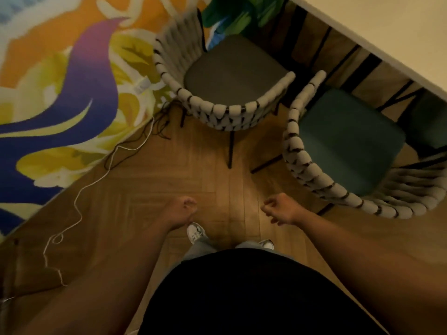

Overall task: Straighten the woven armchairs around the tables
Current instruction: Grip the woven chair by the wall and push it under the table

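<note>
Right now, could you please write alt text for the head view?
Two woven armchairs, one with a grey seat cushion and one with a teal seat cushion, face a white table. The person's left hand and right hand hang empty above the wooden floor.

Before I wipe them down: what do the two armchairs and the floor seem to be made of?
Grey-seat armchair: thick pale woven rope or padded cord around thin dark legs, probably metal; matte grey cushion, likely fabric.
Teal-seat armchair: same weave; teal cushion, soft and matte, maybe velvet.
Floor: wood-look herringbone planks, low sheen; real wood or laminate, unclear.
</note>
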Tool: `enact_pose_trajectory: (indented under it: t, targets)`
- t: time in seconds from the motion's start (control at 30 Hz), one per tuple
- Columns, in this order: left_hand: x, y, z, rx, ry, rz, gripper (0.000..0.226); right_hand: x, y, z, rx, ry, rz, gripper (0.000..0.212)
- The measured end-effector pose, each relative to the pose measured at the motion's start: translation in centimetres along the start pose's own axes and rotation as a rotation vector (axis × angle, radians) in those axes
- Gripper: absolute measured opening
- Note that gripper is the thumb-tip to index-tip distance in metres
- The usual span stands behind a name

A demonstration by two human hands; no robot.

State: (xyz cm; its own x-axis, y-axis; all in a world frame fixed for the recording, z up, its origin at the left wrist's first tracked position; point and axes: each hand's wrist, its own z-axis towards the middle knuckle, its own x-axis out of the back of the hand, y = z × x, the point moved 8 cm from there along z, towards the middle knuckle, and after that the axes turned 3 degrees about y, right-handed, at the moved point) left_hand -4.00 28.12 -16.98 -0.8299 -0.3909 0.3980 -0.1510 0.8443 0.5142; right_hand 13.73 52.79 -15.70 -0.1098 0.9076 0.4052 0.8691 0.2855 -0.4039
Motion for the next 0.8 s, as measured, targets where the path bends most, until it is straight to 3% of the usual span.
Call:
enact_pose_trajectory:
  t: [0.4, 0.63, 0.8]
  targets:
    - [17.9, -4.8, 3.4, 0.042, 0.123, -0.081, 0.020, -4.1, -16.8, 7.2, -0.007, 0.045, 0.235, 0.037]
    - [23.6, -0.7, 10.0, 0.003, 0.073, 0.038, 0.026, -3.6, -21.7, 11.9, -0.088, 0.080, 0.448, 0.030]
    - [28.4, 3.8, 16.5, -0.017, 0.062, 0.079, 0.017, -2.5, -25.2, 16.5, -0.163, 0.074, 0.608, 0.030]
